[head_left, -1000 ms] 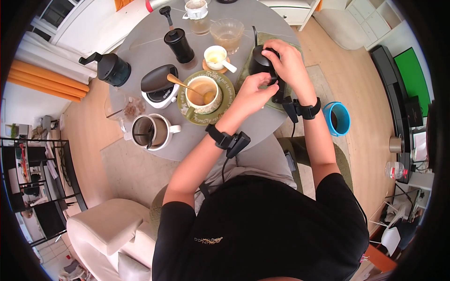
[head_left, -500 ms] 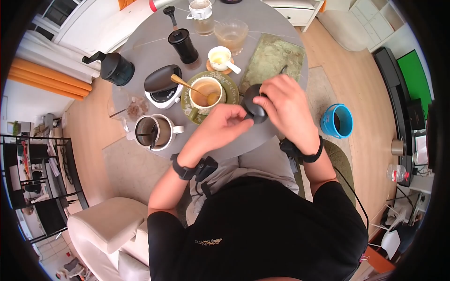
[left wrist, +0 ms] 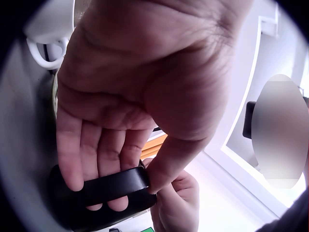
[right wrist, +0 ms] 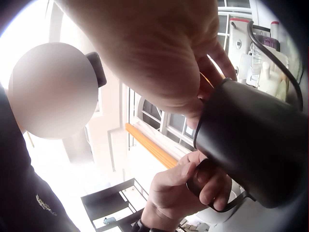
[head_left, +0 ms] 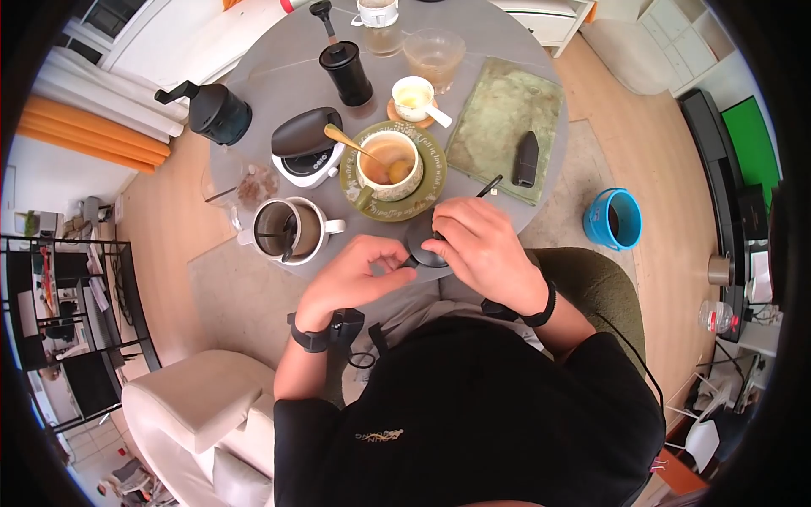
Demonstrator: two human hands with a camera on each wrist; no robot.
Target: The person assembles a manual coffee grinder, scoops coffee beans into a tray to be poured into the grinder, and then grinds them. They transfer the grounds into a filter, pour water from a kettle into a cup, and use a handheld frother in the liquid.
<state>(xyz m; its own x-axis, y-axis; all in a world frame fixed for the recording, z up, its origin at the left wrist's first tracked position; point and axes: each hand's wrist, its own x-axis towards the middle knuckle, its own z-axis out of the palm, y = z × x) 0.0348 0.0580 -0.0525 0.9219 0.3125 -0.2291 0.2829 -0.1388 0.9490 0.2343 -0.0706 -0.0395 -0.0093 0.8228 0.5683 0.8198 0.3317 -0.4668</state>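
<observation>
Close to the body, at the near table edge, is a black gooseneck kettle (head_left: 425, 247), its thin spout (head_left: 490, 186) pointing away. My left hand (head_left: 359, 270) grips its handle (left wrist: 116, 186), several fingers passing through the loop, as the left wrist view shows. Over the top, my right hand (head_left: 490, 249) pinches the lid with thumb and fingers; the knob is hidden under them. In the right wrist view the smooth kettle body (right wrist: 251, 140) is tilted. Left of the hands stands a white cup (head_left: 334, 226) with a dark utensil inside.
A green plate (head_left: 435, 182) bears a cup of brown liquid (head_left: 393, 156) with a golden spoon (head_left: 346, 139). A greenish mat (head_left: 498, 110) carries a black elongated object (head_left: 525, 159). Behind are a small white scale (head_left: 308, 169), a black hand grinder (head_left: 346, 76) and a glass bowl (head_left: 433, 55).
Both hands have carried the kettle from the greenish mat toward the body and leftward, to the near table edge. The black elongated object on the mat has come into full view.
</observation>
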